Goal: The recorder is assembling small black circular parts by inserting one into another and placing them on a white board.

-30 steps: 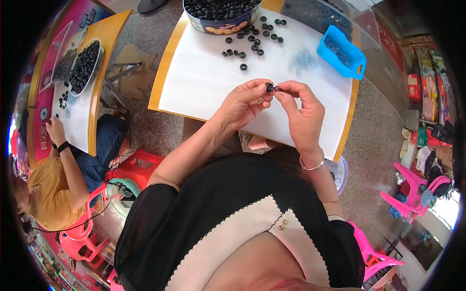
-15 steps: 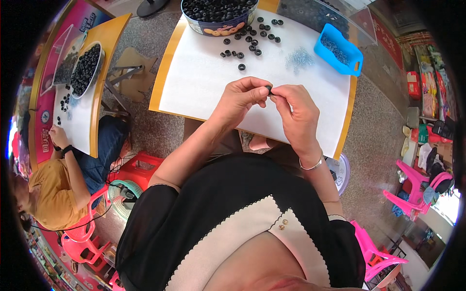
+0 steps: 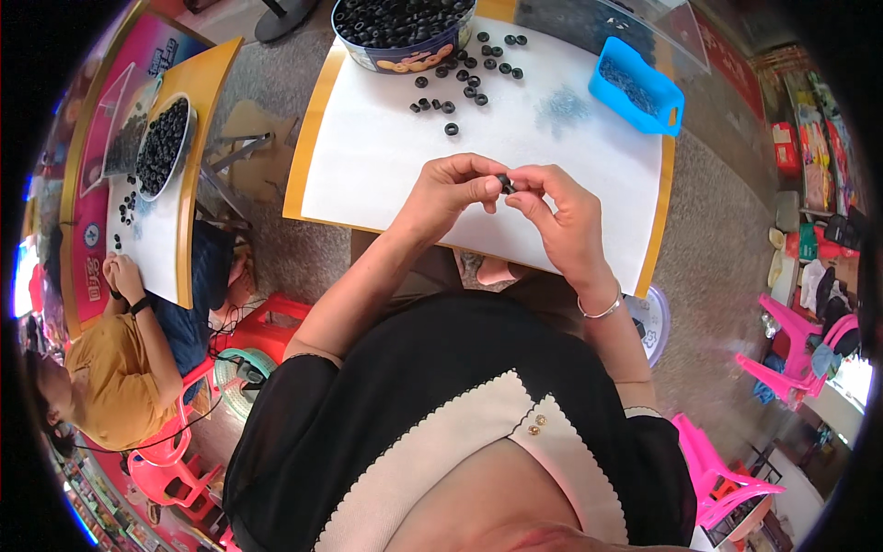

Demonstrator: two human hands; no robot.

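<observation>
Over the near part of the white-topped table point(image 3: 386, 175), my two hands meet at their fingertips. My left hand point(image 3: 452, 195) pinches a small black ring-shaped part point(image 3: 505, 183) between thumb and fingers. My right hand point(image 3: 563, 213) is closed at the same part from the other side; whether it also holds something tiny is hidden by the fingertips. Beyond my hands lie several loose black rings point(image 3: 451, 130), some flat and some on their sides. A round tub point(image 3: 418, 61) heaped with more of them stands at the far left of the table.
A blue tray point(image 3: 670, 120) of small clear bits stands far right, with similar bits point(image 3: 563, 109) scattered beside it. Behind is a clear plastic box point(image 3: 676, 37). To the left, a co-worker point(image 3: 120, 377) sits at another table with a bowl point(image 3: 189, 138) of black rings.
The black ring part has tipped slightly between my fingertips, and my right fingers have shifted around it. The co-worker's hands have come together. The whole view has shifted slightly.
</observation>
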